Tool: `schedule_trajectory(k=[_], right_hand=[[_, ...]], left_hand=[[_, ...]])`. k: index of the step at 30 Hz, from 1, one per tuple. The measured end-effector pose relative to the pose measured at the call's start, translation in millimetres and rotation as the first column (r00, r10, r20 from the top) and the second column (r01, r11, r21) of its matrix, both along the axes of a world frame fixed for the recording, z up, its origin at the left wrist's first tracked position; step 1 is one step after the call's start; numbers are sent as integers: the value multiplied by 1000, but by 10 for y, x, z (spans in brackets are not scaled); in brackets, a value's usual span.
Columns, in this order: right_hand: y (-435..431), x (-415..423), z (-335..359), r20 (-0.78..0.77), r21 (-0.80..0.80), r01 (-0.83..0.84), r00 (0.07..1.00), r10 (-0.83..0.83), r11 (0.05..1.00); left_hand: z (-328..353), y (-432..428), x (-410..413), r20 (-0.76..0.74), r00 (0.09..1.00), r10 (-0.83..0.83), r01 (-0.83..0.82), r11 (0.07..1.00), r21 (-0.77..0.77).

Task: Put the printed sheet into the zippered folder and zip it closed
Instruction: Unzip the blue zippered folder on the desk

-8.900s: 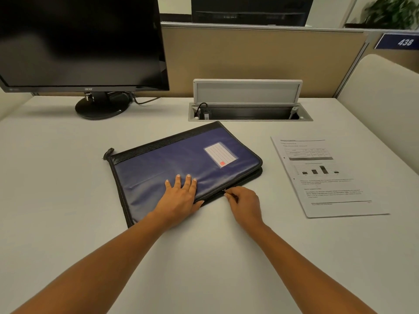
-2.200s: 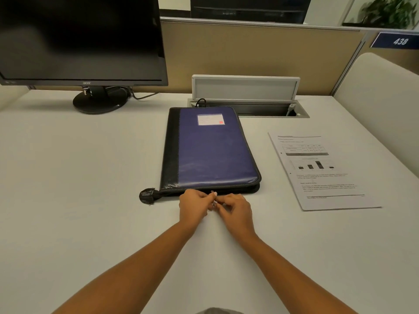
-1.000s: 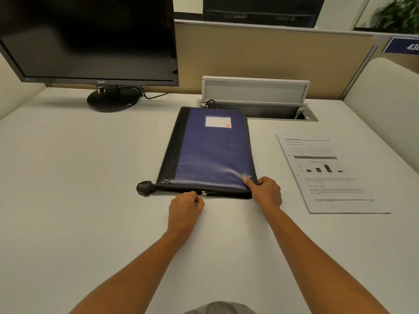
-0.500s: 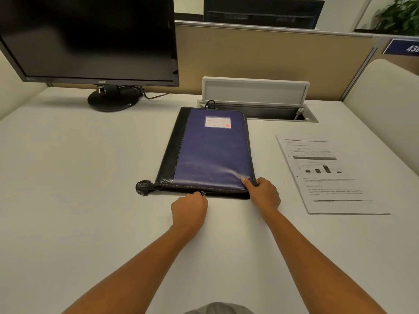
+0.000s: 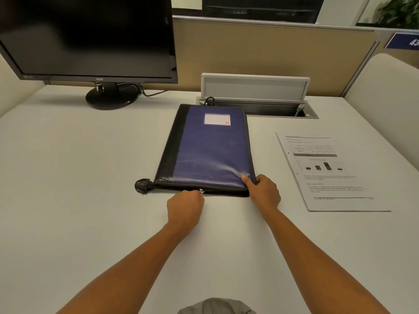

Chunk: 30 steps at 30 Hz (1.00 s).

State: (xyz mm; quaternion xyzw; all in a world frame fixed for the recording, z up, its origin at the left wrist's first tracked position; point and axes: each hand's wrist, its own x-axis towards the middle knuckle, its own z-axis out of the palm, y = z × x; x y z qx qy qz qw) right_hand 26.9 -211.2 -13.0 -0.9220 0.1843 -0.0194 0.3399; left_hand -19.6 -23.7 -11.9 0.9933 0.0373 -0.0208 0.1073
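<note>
On the white desk (image 5: 68, 177), before a tan partition (image 5: 260, 48), lies the folder (image 5: 210, 150)

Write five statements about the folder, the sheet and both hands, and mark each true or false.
1. The printed sheet lies on the desk, right of the zippered folder. True.
2. The right hand holds the sheet. False: it grips the folder's near right corner.
3. The left hand pinches the zipper pull at the folder's near edge. True.
4. The monitor is switched on. False: its screen is dark.
5. The folder's label sits at its near end. False: it is at the far end.
</note>
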Motion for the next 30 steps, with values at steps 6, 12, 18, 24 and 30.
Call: schedule_trajectory(k=[6,12,18,24,30], right_hand=[[3,6,15,-11,6,7,1000,-7,1000],[10,-11,7,2,10,12,1000,-12,1000],[19,-14,10,2,9,6,1000,-6,1000],[-86,23,34,0,31,55,998,-55,998],[-76,4,31,11,44,54,998,-55,998]], left_hand=[[18,14,-6,11,1000,9,-8,1000,-10],[15,35,-14,15,998,53,-52,998,-36],[14,25,-12,7,998,61,-60,997,-44],[-21,578,-37,56,979,195,-194,981,-17],[-35,574,-32,40,981,188,-186,982,-43]])
